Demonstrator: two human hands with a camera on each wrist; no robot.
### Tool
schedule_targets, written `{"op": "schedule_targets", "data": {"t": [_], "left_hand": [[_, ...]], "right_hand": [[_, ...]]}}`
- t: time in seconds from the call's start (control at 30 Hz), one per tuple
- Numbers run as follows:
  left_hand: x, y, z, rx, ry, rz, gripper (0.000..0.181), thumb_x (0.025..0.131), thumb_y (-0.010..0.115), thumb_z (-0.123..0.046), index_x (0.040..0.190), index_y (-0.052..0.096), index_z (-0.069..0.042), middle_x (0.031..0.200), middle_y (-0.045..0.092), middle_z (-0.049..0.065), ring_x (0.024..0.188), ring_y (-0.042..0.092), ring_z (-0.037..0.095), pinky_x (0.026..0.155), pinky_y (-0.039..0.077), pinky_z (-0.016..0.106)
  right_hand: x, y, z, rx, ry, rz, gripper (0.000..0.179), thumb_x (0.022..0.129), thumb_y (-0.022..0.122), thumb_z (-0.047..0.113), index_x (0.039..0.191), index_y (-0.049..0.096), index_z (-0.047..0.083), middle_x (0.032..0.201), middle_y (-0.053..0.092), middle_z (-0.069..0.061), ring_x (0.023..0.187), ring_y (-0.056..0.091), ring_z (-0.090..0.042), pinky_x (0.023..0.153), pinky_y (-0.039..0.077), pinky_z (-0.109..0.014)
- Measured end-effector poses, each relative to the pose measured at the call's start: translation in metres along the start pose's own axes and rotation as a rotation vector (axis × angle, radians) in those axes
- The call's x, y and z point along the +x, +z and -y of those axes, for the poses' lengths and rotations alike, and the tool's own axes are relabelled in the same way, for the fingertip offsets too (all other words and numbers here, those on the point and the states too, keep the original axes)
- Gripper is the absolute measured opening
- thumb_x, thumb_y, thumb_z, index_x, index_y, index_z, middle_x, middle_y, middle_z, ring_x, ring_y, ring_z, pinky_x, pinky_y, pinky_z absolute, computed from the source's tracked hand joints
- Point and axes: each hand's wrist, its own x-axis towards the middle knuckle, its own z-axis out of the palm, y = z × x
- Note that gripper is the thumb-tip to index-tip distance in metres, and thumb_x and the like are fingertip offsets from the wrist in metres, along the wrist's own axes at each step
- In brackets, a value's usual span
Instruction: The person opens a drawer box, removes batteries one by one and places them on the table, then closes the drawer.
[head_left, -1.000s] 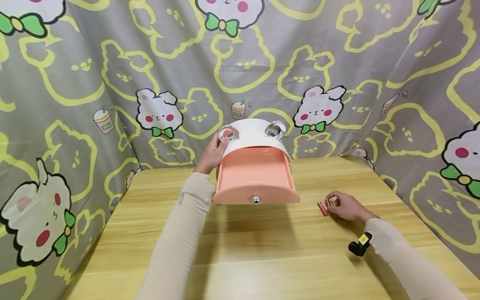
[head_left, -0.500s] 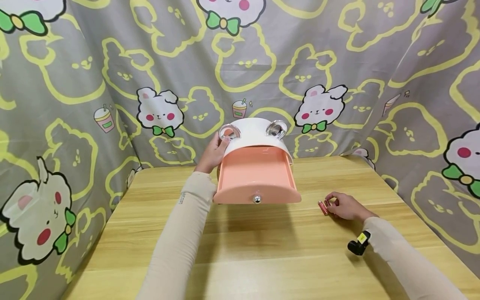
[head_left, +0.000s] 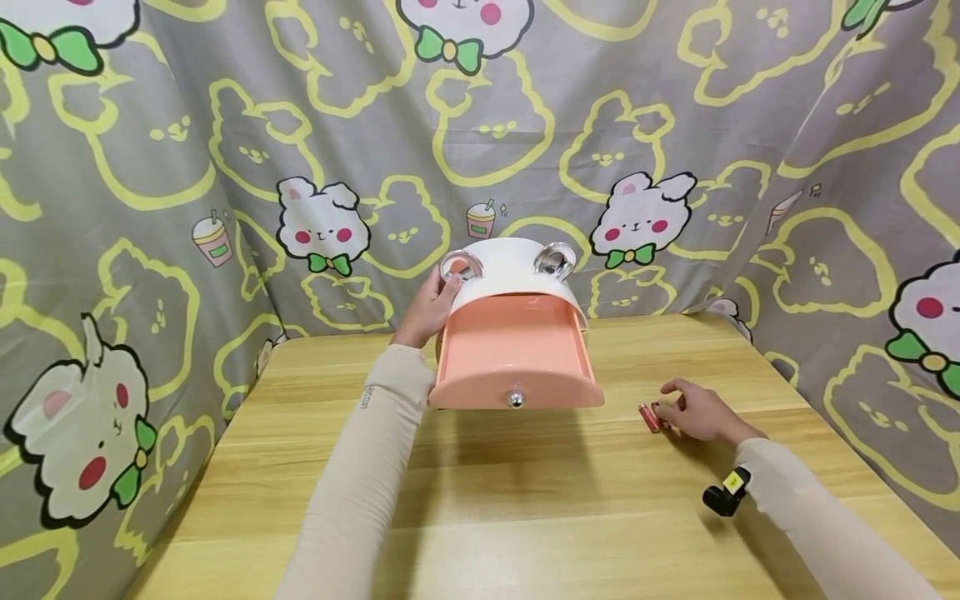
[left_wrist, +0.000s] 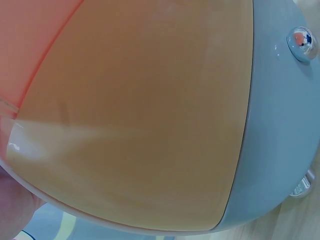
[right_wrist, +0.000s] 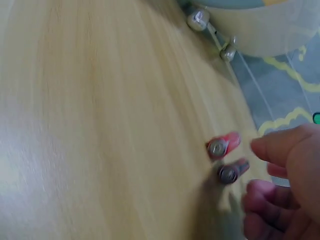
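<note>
My left hand (head_left: 429,310) grips the left side of a white and pink drawer box (head_left: 510,262), which has two shiny ring-shaped ears. Its pink drawer (head_left: 517,337) is pulled out, with a round silver knob (head_left: 516,399) on the front. The left wrist view looks closely at the box; the front panel (left_wrist: 280,115) fills its right part, and only a bit of my hand (left_wrist: 15,205) shows. At the right, two red batteries (head_left: 649,417) lie side by side on the table. My right hand (head_left: 701,412) is just beside them, thumb and fingers parted in the right wrist view.
The wooden table (head_left: 525,517) spreads under everything. A patterned grey curtain (head_left: 495,125) encloses the back and both sides. A black camera (head_left: 726,493) sits at my right wrist. Small silver feet (right_wrist: 198,20) under the box show in the right wrist view.
My right hand has let go of one battery, which now lies next to the other, and has drawn back slightly to the right. The left hand and box stay in place.
</note>
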Motion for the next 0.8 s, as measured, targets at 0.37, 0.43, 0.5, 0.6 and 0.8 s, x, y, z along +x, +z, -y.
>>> {"op": "schedule_targets", "data": {"t": [0.37,0.43,0.5,0.6,0.8], "left_hand": [[-0.001,-0.001,0.0,0.03,-0.003,-0.022,0.052,0.103,0.04,-0.041,0.149,0.033,-0.017,0.144,0.044,0.014,0.128,0.042,0.026,0.11,0.028,0.041],[-0.001,-0.002,-0.001,0.029,-0.002,-0.023,0.053,0.103,0.04,-0.041,0.15,0.032,-0.017,0.145,0.043,0.014,0.129,0.041,0.026,0.11,0.027,0.041],[0.0,-0.002,-0.002,0.018,0.003,-0.021,0.052,0.103,0.04,-0.041,0.149,0.033,-0.016,0.144,0.043,0.014,0.128,0.042,0.026,0.11,0.028,0.041],[0.001,-0.002,-0.002,0.0,0.012,-0.011,0.05,0.104,0.04,-0.04,0.148,0.034,-0.016,0.142,0.045,0.014,0.124,0.045,0.025,0.108,0.031,0.04],[0.001,0.0,0.0,0.001,0.02,-0.006,0.049,0.104,0.04,-0.039,0.147,0.035,-0.015,0.142,0.045,0.013,0.122,0.046,0.024,0.106,0.033,0.04]], "right_hand": [[-0.017,0.021,0.07,0.185,-0.185,-0.166,0.034,0.096,0.063,0.022,0.07,0.046,0.009,0.059,0.042,0.003,0.053,0.04,-0.01,0.05,0.035,-0.026],[-0.02,0.029,0.084,0.298,-0.211,-0.102,0.031,0.096,0.063,0.019,0.071,0.048,0.008,0.058,0.043,0.004,0.052,0.041,-0.008,0.048,0.036,-0.024],[-0.023,0.035,0.099,0.4,-0.241,-0.028,0.026,0.097,0.061,0.015,0.075,0.051,0.004,0.059,0.044,0.003,0.052,0.041,-0.007,0.047,0.037,-0.024],[-0.029,0.044,0.12,0.51,-0.281,0.078,0.02,0.098,0.057,0.011,0.083,0.057,-0.001,0.06,0.048,0.002,0.051,0.044,-0.006,0.045,0.039,-0.023],[-0.04,0.063,0.16,0.542,-0.389,0.185,0.017,0.099,0.054,0.009,0.096,0.063,-0.006,0.061,0.051,0.002,0.052,0.047,-0.006,0.046,0.042,-0.024]]}}
